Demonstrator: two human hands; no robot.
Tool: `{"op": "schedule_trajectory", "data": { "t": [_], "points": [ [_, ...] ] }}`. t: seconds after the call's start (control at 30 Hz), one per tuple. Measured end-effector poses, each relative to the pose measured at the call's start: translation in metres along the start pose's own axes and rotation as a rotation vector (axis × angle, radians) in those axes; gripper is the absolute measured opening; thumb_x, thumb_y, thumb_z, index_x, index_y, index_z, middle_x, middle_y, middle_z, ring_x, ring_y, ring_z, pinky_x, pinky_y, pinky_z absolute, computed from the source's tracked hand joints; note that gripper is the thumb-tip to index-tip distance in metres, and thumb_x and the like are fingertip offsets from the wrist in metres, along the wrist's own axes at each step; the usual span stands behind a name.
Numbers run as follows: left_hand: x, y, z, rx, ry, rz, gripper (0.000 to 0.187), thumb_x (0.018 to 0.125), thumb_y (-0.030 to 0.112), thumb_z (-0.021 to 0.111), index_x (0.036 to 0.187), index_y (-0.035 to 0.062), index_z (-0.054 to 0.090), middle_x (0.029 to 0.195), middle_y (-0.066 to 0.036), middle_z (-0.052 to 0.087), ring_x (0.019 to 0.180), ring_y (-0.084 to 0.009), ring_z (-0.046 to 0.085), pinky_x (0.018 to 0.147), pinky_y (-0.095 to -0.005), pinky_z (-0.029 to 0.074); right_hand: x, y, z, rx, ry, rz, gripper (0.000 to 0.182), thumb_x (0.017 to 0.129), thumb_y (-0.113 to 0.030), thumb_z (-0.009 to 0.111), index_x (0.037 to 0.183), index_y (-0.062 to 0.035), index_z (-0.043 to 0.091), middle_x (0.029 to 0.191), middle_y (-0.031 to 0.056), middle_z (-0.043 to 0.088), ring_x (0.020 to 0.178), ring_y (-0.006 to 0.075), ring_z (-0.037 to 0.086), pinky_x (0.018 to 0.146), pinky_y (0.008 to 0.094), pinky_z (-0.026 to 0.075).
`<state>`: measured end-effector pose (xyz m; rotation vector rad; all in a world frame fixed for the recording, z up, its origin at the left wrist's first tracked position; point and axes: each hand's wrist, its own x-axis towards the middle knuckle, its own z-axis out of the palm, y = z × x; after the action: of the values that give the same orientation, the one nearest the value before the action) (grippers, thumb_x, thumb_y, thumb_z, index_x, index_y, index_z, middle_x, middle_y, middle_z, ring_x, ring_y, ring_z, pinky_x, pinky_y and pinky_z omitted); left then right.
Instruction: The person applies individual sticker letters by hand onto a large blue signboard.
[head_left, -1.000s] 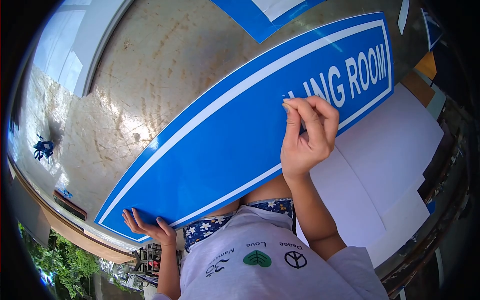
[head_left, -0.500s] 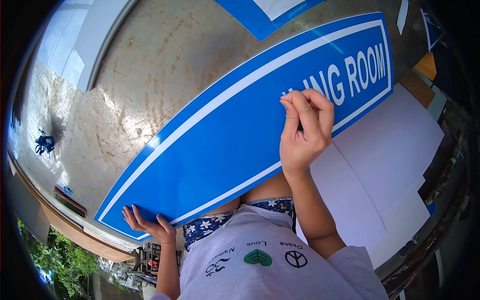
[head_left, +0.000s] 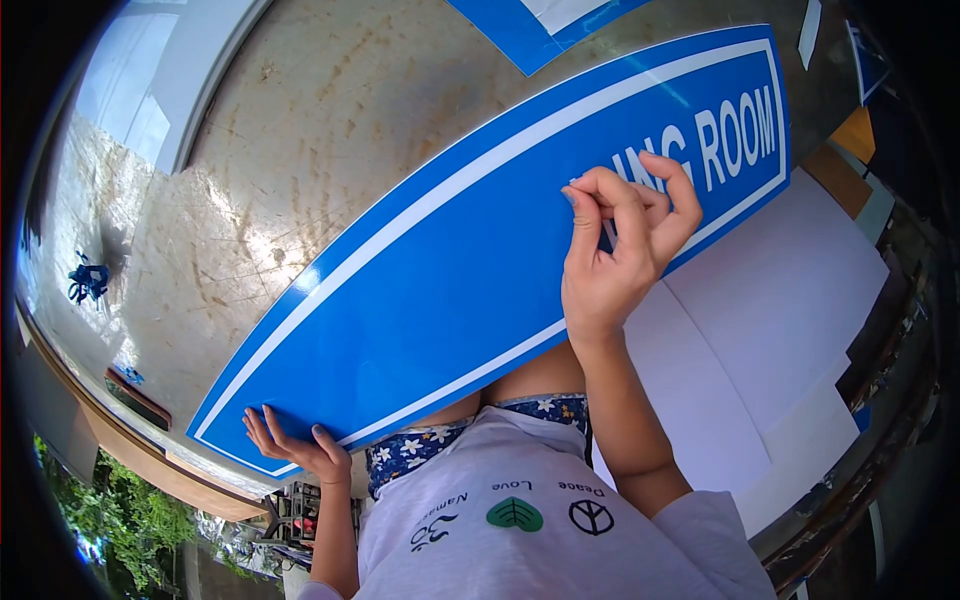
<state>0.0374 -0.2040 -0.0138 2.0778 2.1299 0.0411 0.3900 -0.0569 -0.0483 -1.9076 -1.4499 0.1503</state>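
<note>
A long blue sign (head_left: 400, 300) with a white border line and white letters reading "ING ROOM" at its right end lies across the table's front edge. My left hand (head_left: 300, 450) rests on the sign's lower left corner, fingers spread over its face. Above the lettering, my right hand (head_left: 620, 240) has thumb and index fingertip pressed together, while the other fingers are curled and lifted. A tiny whitish bit shows at that pinch, too small to name. Part of the lettering is hidden behind this hand.
The scuffed metal table (head_left: 330, 130) carries a crumpled dark blue scrap (head_left: 88, 280) at left. Another blue panel (head_left: 530, 45) lies at the far edge of view. White sheets (head_left: 760, 310) lie to the right, and a pale frame (head_left: 210, 80) stands upper left.
My right hand has shifted slightly to the right and its outer fingers have spread more, still pinching. My left hand and the sign have stayed nearly in place.
</note>
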Motion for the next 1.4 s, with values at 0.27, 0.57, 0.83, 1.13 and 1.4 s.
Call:
{"op": "schedule_trajectory", "data": {
  "t": [0.27, 0.57, 0.83, 1.13, 1.4],
  "points": [
    [0.000, 0.000, 0.001, -0.006, 0.003, -0.001, 0.065, 0.096, 0.042, 0.038, 0.143, -0.0021, 0.030, 0.151, -0.023, 0.023, 0.140, -0.0409, 0.018, 0.113, -0.0576, 0.013, -0.002, 0.000, 0.001, 0.064, -0.074, -0.011, 0.006, 0.088, 0.003, 0.060, 0.093, 0.0027, 0.062, 0.116, 0.0113, 0.041, 0.077, 0.0138, 0.051, 0.064, 0.0236, 0.044],
    [0.000, 0.001, 0.001, -0.025, 0.012, -0.003, 0.065, 0.095, 0.042, 0.038, 0.144, -0.0002, 0.031, 0.151, -0.023, 0.024, 0.140, -0.0429, 0.018, 0.112, -0.0581, 0.011, -0.003, 0.003, -0.007, 0.077, -0.020, 0.042, 0.013, 0.082, -0.005, 0.072, 0.093, -0.0015, 0.065, 0.118, 0.0121, 0.038, 0.076, 0.0135, 0.049, 0.055, 0.0188, 0.041],
    [0.000, 0.001, 0.001, -0.026, 0.017, -0.005, 0.065, 0.095, 0.042, 0.039, 0.144, 0.0005, 0.031, 0.151, -0.022, 0.024, 0.140, -0.0427, 0.018, 0.112, -0.0576, 0.012, 0.002, 0.001, -0.001, -0.015, -0.031, -0.042, 0.007, 0.085, -0.001, 0.068, 0.092, -0.0007, 0.066, 0.120, 0.0113, 0.040, 0.077, 0.0130, 0.049, 0.060, 0.0223, 0.043],
    [-0.001, 0.000, 0.001, -0.021, 0.009, -0.007, 0.065, 0.095, 0.041, 0.038, 0.145, 0.0004, 0.030, 0.151, -0.023, 0.023, 0.140, -0.0428, 0.017, 0.111, -0.0585, 0.012, -0.003, 0.005, 0.002, 0.077, -0.069, -0.013, 0.006, 0.086, -0.003, 0.067, 0.091, -0.0015, 0.065, 0.111, 0.0069, 0.048, 0.088, 0.0193, 0.044, 0.066, 0.0269, 0.043],
    [0.000, 0.001, 0.001, -0.016, 0.016, -0.003, 0.064, 0.096, 0.041, 0.037, 0.144, 0.0001, 0.030, 0.151, -0.023, 0.024, 0.140, -0.0421, 0.018, 0.112, -0.0582, 0.012, -0.005, 0.004, -0.006, 0.227, -0.110, -0.001, 0.006, 0.086, -0.002, 0.066, 0.091, 0.0000, 0.064, 0.109, 0.0086, 0.046, 0.091, 0.0201, 0.044, 0.065, 0.0252, 0.042]
  ]
}}
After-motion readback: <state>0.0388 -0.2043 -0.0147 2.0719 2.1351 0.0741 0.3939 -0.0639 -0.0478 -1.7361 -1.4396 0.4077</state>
